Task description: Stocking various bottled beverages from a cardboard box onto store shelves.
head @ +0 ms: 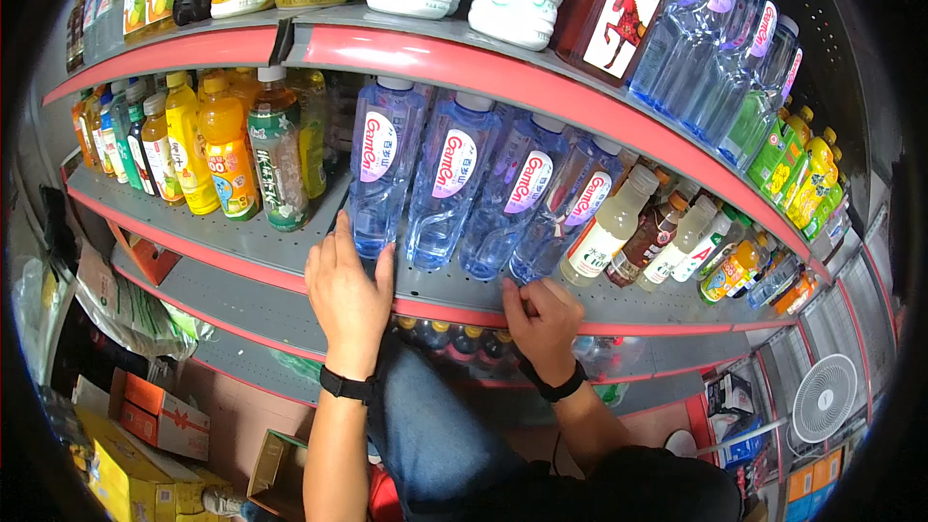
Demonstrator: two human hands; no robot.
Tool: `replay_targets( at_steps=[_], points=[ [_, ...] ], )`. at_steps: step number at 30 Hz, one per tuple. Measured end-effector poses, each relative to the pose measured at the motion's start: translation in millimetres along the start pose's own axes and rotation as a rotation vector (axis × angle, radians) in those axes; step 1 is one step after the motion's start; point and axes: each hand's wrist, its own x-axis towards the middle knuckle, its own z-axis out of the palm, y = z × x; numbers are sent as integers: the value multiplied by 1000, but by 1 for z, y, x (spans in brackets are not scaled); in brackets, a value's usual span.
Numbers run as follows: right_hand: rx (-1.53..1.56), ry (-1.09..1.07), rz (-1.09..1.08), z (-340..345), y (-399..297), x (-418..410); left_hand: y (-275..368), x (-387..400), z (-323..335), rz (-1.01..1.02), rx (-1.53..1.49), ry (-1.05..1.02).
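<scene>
My left hand [349, 293] is around the base of the leftmost clear blue Ganten water bottle [378, 167], fingers along its left side and thumb at its right. The bottle stands upright on a grey perforated metal shelf [326, 250]. To its right stand more water bottles in a front row: a second [448, 181], a third [513, 196] and a fourth [562, 210]. My right hand [545, 322] is curled at the shelf's red front edge, just below the base of the fourth bottle. I see nothing in its fingers.
Juice and tea bottles [228, 148] stand left on this shelf; clear C100 drink bottles [610, 225] stand right. The upper shelf's red edge [435, 51] overhangs the row. Below are dark-bodied bottles [464, 341], an open cardboard box [279, 475], yellow cartons [130, 464] and a white fan [824, 399].
</scene>
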Motion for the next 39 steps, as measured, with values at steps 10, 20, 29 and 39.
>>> replay_targets(
  at_steps=[10,20,29,39],
  points=[
    [57,15,-18,3,4,0,14,-53,-14,216,-5,-15],
    [228,-123,29,-52,9,13,12,-59,-23,201,-19,-96],
    [-620,273,-109,-169,117,105,17,-62,-38,168,-56,-152],
    [-428,-301,78,-167,251,168,16,-62,-40,162,-108,-168]
  ],
)
